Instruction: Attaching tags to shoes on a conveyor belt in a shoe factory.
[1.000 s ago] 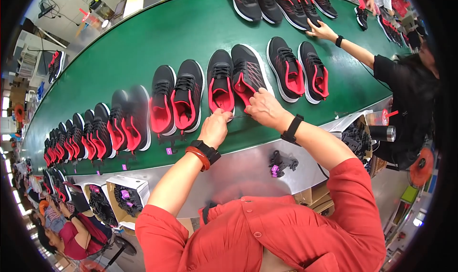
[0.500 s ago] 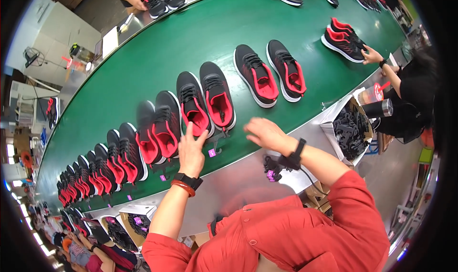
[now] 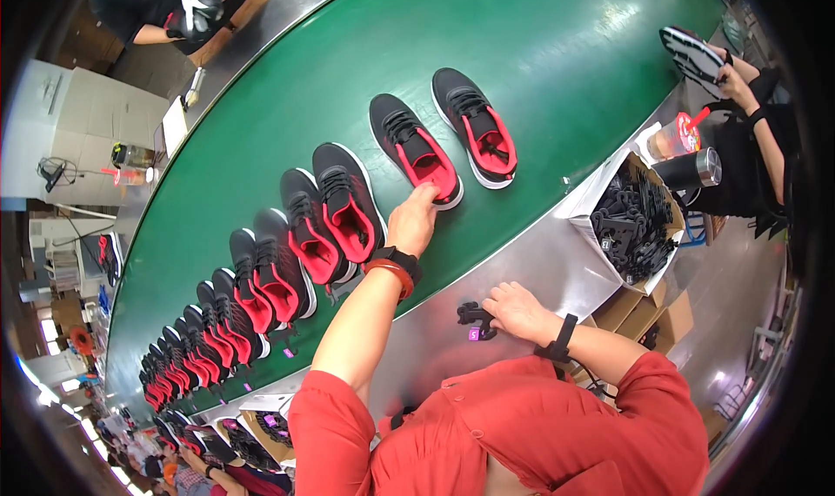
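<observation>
A pair of black sneakers with red lining stands side by side on the green belt: a left sneaker (image 3: 407, 135) and a right one (image 3: 465, 113). My left hand (image 3: 409, 225) is at the heel of the left sneaker, its fingers closed on the rim of the collar. My right hand (image 3: 520, 312) is low over the metal ledge, fingers curled at a small cluster of black plastic shoe hangers (image 3: 470, 315) with a purple tag. A closer-set pair of sneakers (image 3: 344, 196) stands just left of my left hand, a dark hanger by its heels.
A long row of similar sneakers (image 3: 209, 331) runs away left along the green belt (image 3: 304, 87). To the right are a white box of black hangers (image 3: 584, 202), a dark tumbler (image 3: 709, 167) and a drink cup (image 3: 674, 138). A co-worker's hands (image 3: 738, 87) hold a sneaker, sole showing.
My left hand has left the nearer pair for the separate pair's heel. My right hand has dropped from above the belt edge to the hangers. The co-worker's shoe has been lifted off the belt.
</observation>
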`<state>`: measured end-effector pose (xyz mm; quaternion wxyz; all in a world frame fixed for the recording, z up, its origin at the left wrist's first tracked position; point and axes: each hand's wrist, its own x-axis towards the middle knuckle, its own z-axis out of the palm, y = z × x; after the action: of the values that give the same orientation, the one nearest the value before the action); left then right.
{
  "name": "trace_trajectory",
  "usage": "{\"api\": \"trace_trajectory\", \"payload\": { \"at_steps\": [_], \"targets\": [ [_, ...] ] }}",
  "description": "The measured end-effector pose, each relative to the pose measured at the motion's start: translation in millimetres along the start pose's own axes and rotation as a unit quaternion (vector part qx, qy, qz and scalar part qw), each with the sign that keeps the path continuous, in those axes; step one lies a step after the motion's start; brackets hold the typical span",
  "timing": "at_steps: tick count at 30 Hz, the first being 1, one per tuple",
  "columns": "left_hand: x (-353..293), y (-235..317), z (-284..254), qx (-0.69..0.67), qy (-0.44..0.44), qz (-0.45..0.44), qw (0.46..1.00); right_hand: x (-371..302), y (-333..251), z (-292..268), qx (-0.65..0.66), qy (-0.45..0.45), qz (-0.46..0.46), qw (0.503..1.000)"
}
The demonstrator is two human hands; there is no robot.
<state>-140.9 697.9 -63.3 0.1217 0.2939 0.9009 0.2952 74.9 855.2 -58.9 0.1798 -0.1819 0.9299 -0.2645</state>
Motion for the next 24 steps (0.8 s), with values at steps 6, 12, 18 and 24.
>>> {"api": "trace_trajectory", "payload": {
  "at_steps": [6, 12, 18, 24],
  "targets": [
    [-9, -8, 7, -0.016, -0.001, 0.031, 0.999, 2, 31, 3, 0.147, 0.007, 0.040, 0.988],
    [-21, -3, 15, -0.008, 0.010, 0.026, 1.000, 33, 44, -27, 0.548, 0.027, 0.222, 0.806],
    [-19, -6, 17, -0.013, 0.038, 0.015, 0.999, 66, 30, -46, 0.554, 0.212, 0.200, 0.780],
    [-19, -8, 19, -0.022, 0.043, 0.006, 0.999, 73, 26, -28, 0.561, 0.214, 0.210, 0.772]
  ]
}}
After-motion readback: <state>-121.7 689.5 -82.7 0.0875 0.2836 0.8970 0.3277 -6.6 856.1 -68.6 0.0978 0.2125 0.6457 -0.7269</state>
